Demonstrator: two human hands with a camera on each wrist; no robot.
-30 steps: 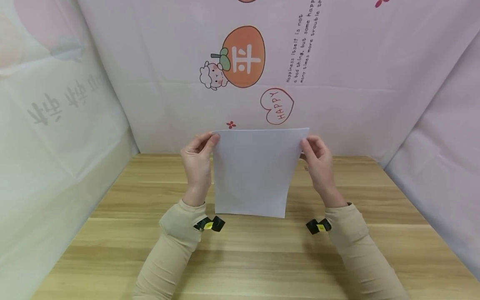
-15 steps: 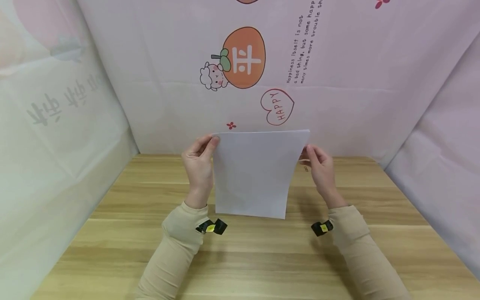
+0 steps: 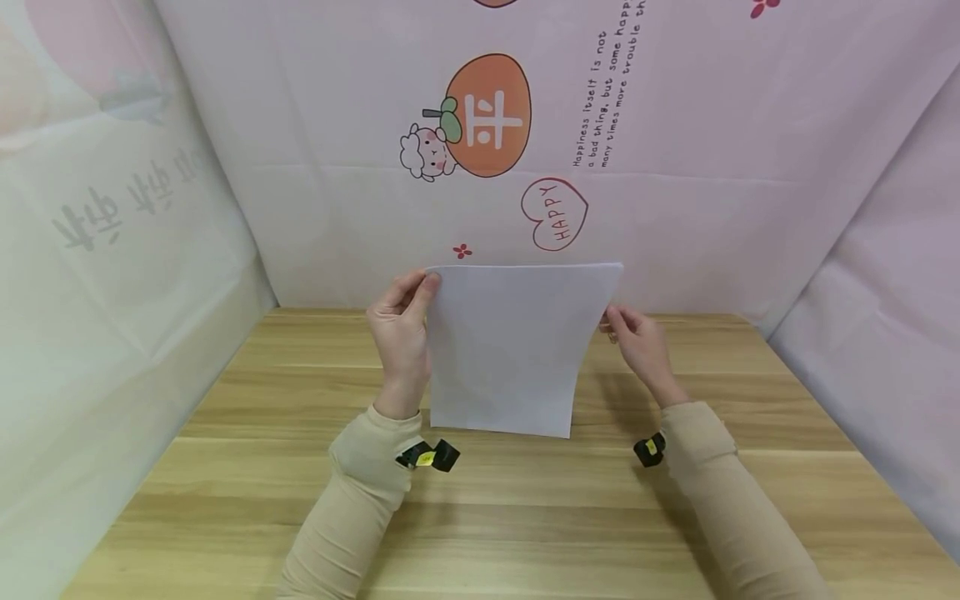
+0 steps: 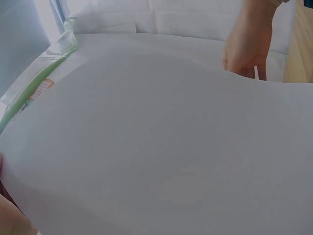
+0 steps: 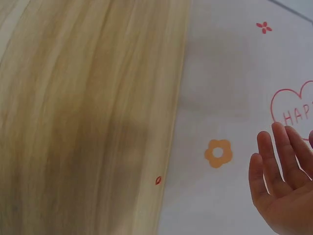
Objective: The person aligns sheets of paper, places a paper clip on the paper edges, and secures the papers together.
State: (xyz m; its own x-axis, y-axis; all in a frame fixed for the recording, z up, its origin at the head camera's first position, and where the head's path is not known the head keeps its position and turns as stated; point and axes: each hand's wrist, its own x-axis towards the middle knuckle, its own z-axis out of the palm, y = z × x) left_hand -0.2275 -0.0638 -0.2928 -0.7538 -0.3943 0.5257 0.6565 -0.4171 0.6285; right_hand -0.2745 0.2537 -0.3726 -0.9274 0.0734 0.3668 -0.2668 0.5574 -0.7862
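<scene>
A blank white sheet of paper [image 3: 510, 350] hangs upright over the table, its right side slightly bowed. My left hand [image 3: 401, 333] pinches its upper left corner between thumb and fingers. In the left wrist view the paper [image 4: 161, 137] fills most of the frame, and a bit of my left hand [image 4: 14, 218] shows at lower left. Just beside the sheet's right edge is my right hand [image 3: 641, 342]; in the right wrist view its fingers [image 5: 286, 161] are stretched and nothing lies in the palm. A small red paper clip [image 5: 158, 180] lies on the table near its back edge.
The wooden table [image 3: 480, 517] stretches below both forearms. Behind it hangs a white printed cloth [image 3: 337, 217] with an orange fruit, a heart and lettering. More cloth [image 3: 97, 333] closes off the left side, and another [image 3: 885, 317] the right.
My right hand has let go of the paper's upper right corner and moved down along that edge toward the paper clip. My left hand keeps its pinch, its wrist shifting slightly right.
</scene>
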